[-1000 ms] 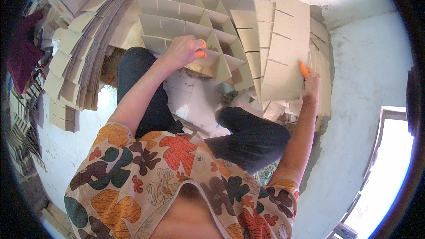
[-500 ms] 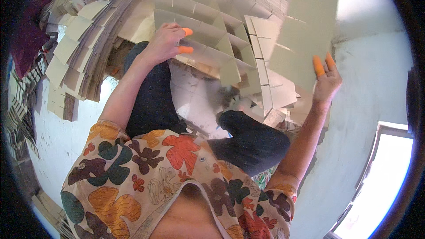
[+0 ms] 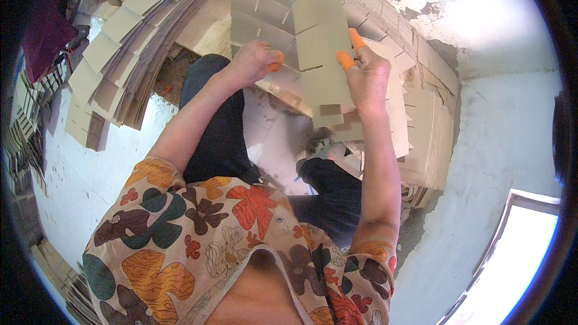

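Observation:
My right hand (image 3: 370, 81), with orange finger covers on its tips, grips the right edge of a long slotted cardboard strip (image 3: 320, 36). The strip stands tilted up over a partly assembled cardboard divider grid (image 3: 259, 30), hiding much of it. My left hand (image 3: 256, 65) is at the near left part of the grid. Its covered thumb and finger are closed together at the edge of a divider panel; the exact hold is partly hidden.
Stacked slotted cardboard sheets (image 3: 111, 54) fan out on the left. More cardboard stacks (image 3: 427, 138) stand at the right beside the pale wall (image 3: 487, 126). My bent legs (image 3: 214, 126) frame the tiled floor (image 3: 265, 138) below the grid. A dark red cloth (image 3: 51, 18) hangs far left.
My right hand has swung the cardboard strip leftward from the right side to over the grid. My left hand has shifted slightly right, and its spread thumb and finger have closed together.

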{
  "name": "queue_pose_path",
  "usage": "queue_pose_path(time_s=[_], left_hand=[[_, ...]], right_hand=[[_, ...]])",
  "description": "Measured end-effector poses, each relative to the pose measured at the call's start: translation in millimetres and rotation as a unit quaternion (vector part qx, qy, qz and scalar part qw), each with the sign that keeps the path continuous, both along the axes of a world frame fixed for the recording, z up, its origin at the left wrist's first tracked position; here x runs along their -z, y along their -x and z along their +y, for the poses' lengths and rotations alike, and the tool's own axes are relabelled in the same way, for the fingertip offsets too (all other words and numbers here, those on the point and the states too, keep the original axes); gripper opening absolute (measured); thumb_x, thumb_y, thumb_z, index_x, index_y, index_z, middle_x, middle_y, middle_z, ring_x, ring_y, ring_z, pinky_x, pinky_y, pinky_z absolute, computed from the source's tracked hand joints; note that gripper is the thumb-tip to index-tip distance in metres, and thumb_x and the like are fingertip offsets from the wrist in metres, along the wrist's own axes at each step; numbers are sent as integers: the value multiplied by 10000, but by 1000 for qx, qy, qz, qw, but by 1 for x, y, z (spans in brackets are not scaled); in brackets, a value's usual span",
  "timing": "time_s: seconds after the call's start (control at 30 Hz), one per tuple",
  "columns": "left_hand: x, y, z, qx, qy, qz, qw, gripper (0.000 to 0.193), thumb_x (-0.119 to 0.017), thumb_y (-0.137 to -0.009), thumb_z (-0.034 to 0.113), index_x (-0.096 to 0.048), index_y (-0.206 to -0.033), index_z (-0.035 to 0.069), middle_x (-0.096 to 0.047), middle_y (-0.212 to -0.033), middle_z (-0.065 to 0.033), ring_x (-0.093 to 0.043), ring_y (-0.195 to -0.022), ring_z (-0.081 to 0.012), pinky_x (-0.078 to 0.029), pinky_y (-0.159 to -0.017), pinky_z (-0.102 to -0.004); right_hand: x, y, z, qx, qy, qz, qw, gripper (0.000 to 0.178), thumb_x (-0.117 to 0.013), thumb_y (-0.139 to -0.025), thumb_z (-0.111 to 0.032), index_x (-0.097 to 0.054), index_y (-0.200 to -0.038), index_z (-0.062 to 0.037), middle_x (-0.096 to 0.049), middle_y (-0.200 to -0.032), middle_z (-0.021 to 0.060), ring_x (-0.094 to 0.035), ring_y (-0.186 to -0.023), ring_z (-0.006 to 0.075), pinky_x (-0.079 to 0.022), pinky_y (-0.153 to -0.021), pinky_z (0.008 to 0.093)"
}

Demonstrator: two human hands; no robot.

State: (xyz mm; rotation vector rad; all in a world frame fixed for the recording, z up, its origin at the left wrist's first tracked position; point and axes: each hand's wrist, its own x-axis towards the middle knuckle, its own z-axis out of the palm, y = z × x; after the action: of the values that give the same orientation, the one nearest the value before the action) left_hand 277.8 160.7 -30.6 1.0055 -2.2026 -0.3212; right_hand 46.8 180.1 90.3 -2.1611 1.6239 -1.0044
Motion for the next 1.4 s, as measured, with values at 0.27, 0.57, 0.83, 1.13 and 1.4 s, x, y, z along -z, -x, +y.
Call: queue_pose_path(time_s=[0.27, 0.57, 0.83, 1.13, 1.4], left_hand=[[5, 0, -3, -6, 18, 13, 1000, 131, -680, -692, 104, -571, -741, 51, -548, -646, -127, -556, -669, -324, -432, -610, -413], [-3, 5, -3, -9, -7, 16, 1000, 101, -660, -709, 98, -583, -761, 58, -573, -695, -133, -561, -726, -339, -438, -631, -419], [-2, 6, -5, 4, -28, 20, 999, 132, -685, -690, 99, -599, -786, 70, -583, -714, -122, -562, -746, -324, -443, -639, -411], [-3, 8, -3, -7, -28, 36, 999, 59, -618, -708, 98, -579, -749, 84, -566, -669, -104, -564, -716, -314, -447, -621, -413], [-10, 12, -2, -1, -46, 23, 999, 110, -661, -712, 55, -616, -812, 61, -584, -738, -115, -573, -730, -299, -455, -645, -381]], right_hand=[[12, -14, -8, -72, 21, 30, 997, 386, -702, -703, 17, -614, -1079, 30, -502, -627, 197, -361, -524, 104, -378, -480, 278], [35, -27, -17, -91, -26, 110, 990, 84, -608, -697, 21, -591, -778, 30, -579, -748, 249, -580, -759, 419, -459, -661, 472], [54, -27, -16, -124, -42, 153, 979, 79, -608, -704, -20, -600, -775, 11, -602, -755, 220, -603, -749, 386, -479, -661, 451], [52, 2, -12, -42, -19, 94, 994, 228, -664, -765, -120, -660, -975, -32, -635, -952, 187, -611, -889, 337, -487, -782, 378], [59, 195, 28, 268, -49, 241, 931, 578, -754, -716, -252, -539, -1182, 14, -572, -1153, 209, -556, -1049, 305, -459, -871, 377]])
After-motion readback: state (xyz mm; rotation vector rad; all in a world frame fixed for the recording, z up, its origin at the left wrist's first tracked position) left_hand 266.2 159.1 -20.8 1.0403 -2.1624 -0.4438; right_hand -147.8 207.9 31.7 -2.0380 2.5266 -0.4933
